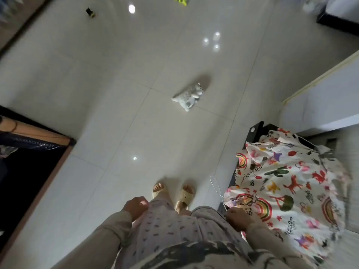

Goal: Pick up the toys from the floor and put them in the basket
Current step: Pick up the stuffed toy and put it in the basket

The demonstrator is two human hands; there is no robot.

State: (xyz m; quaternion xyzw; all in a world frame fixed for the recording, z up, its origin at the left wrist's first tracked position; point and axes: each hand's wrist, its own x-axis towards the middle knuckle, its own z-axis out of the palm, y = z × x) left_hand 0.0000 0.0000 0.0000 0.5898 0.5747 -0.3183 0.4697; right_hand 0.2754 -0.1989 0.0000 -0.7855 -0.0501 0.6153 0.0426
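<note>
A white plush toy (pixel 188 96) lies on the pale tiled floor ahead of my feet. Farther off, a small black and yellow toy (pixel 90 12) sits at the upper left and a lime-green toy (pixel 181 0) at the top edge. The basket (pixel 287 191), a soft fabric one printed with rainbows, cacti and animals, stands at my right. My left hand (pixel 136 207) hangs curled beside my left thigh with nothing in it. My right hand (pixel 238 218) is curled next to the basket's near rim; I cannot tell whether it touches the fabric.
A dark wood-edged piece of furniture (pixel 35 152) stands at the left. A white cabinet (pixel 320 101) and a black frame (pixel 258 133) are behind the basket at the right. A white cord (pixel 216 186) loops on the floor by the basket. Another dark furniture corner (pixel 334 22) is at the top right.
</note>
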